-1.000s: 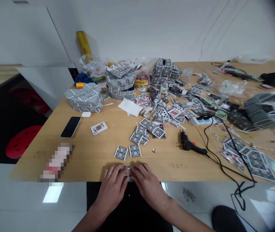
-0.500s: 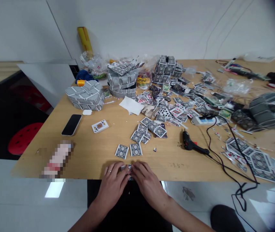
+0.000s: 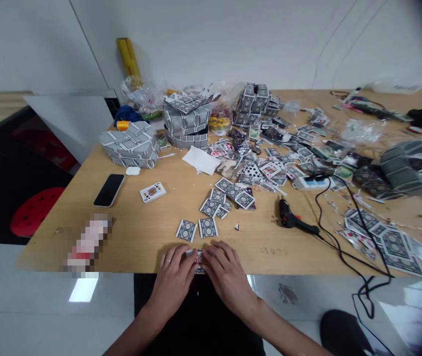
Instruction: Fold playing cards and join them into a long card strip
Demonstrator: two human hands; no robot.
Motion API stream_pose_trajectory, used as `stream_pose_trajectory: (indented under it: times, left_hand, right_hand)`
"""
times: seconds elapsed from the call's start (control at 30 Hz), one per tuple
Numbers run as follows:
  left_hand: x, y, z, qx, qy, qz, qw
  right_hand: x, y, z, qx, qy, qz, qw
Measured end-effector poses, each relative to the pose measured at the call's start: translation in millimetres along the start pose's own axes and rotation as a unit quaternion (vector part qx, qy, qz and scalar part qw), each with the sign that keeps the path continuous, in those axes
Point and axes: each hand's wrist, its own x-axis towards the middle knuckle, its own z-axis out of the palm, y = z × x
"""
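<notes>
At the table's front edge, my left hand (image 3: pixel 176 272) and my right hand (image 3: pixel 225 272) press on a playing card (image 3: pixel 199 261) from both sides, fingers together. The card's middle shows between my thumbs; its ends are under my fingers. Just beyond lie two patterned cards, one on the left (image 3: pixel 186 230) and one on the right (image 3: pixel 208 228). Behind them is a loose group of patterned cards (image 3: pixel 218 200). A card stack (image 3: pixel 153 192) with a face card on top rests further left.
A black glue gun (image 3: pixel 294 220) with a long cord lies to the right, near a white power strip (image 3: pixel 310 183). A phone (image 3: pixel 109 190) is at the left. Woven card boxes (image 3: pixel 131 146) and a heap of scattered cards (image 3: pixel 270 165) fill the back.
The fingers of my right hand have spread slightly and shifted forward on the card. My left hand is nearly unchanged. The whole view has shifted a little.
</notes>
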Motion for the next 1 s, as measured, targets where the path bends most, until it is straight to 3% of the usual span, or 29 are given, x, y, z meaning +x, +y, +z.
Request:
stream_pose_trajectory:
  times: [0.3,0.43,0.6,0.83,1.0]
  left_hand:
    - [8.7,-10.2,-1.3,-0.007,-0.008,0.023,1.0]
    - [9.2,-10.0,-0.8,-0.026,0.028,0.031,0.999]
    - [-7.8,5.0,1.6,-0.07,0.078,0.031,0.994]
    - [-24.2,15.1,11.4,-0.043,0.06,0.037,0.997]
    - [-21.8,8.0,8.9,-0.054,0.043,0.053,0.996]
  right_hand:
    - [-6.7,0.6,-6.7,0.044,-0.011,-0.015,0.999]
    - [-8.5,-3.8,-4.3,0.039,-0.017,-0.006,0.999]
    - [-11.5,-15.3,-2.2,0.04,-0.016,0.024,0.999]
    - [-17.2,-31.6,-9.2,0.012,-0.052,0.025,0.998]
    - [-19.3,-24.1,-13.0,0.013,-0.079,0.008,0.997]
